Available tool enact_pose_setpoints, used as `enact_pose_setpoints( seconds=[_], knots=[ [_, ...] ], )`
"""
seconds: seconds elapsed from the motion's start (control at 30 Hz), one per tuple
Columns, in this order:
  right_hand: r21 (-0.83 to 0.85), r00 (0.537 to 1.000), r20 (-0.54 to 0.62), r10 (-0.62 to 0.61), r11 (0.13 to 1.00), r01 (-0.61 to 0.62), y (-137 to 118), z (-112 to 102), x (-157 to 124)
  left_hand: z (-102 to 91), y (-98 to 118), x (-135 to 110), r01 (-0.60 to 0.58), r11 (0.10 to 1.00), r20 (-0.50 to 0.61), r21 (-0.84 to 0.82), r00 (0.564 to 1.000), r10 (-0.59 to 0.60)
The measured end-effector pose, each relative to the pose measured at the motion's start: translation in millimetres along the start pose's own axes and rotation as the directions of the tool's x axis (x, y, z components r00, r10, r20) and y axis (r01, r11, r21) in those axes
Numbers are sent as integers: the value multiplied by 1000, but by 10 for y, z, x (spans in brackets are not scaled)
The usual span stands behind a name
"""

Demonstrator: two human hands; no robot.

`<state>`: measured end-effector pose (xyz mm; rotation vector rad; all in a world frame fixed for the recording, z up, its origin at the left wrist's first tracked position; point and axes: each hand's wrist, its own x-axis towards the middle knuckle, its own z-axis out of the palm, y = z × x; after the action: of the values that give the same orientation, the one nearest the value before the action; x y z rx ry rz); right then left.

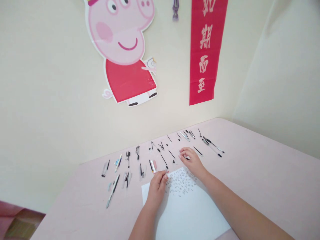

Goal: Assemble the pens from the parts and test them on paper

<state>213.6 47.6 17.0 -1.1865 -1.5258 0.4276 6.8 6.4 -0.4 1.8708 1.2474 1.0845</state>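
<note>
Head view, left hand: we see the left hand (157, 185) at the upper left edge of the sheet, its fingers curled with the tips close together; a pale bit shows by them, too small for us to say whether it is gripped.
Head view, right hand: our right hand (192, 162) is just past the sheet's far edge, fingers bent, thumb low; we can't make out whether the fingertips meet or hold anything.
Sheet: the white paper (187, 213) lies flat beneath our forearms, its far part dotted with many small grey specks; we cannot tell marks from loose bits.
Pens in pieces: they lie beyond the paper and to its left, in loose rows; between our two hands are a slim black stick (163, 159) and a small black cap (173, 161).
Left group: a white pen (118, 163) with blue on it, and nearer us a long grey-and-black pen (113, 191) lying aslant.
Right group: two long pens (208, 141) lie side by side, beyond our right hand.
Tabletop: the pale pink tabletop (262, 166) carries all of these.
Wall: behind, a pig cutout (130, 78) in red and a red banner (203, 70) with pale characters.
</note>
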Motion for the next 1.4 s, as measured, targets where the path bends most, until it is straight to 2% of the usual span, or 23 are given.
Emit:
enact_pose_setpoints(
  seconds=[0.1,0.23,0.33,0.47,0.87,1.1,1.4],
  knots=[
    [307,972,155,177,927,-217,-180,99,-61,-2,27,-5,-7,1000,22,5,1000,7],
    [513,876,346,337,713,-477,-386,199,-160,-12,81,-8,-18,1000,74,-1,997,18],
    [595,836,411,363,588,-548,-457,274,-229,-25,116,-9,-26,1000,110,-7,994,26],
    [641,812,468,348,499,-583,-442,353,-285,-34,129,-9,-34,999,131,-18,991,36],
    [624,753,541,375,421,-658,-466,384,-328,-19,103,-7,-22,999,115,-30,993,25],
    [615,746,557,365,424,-665,-436,390,-338,-25,110,1,-18,999,116,-35,993,22],
    [633,770,547,329,440,-637,-405,406,-353,-11,84,-3,-8,999,98,-49,995,13]
  ],
)
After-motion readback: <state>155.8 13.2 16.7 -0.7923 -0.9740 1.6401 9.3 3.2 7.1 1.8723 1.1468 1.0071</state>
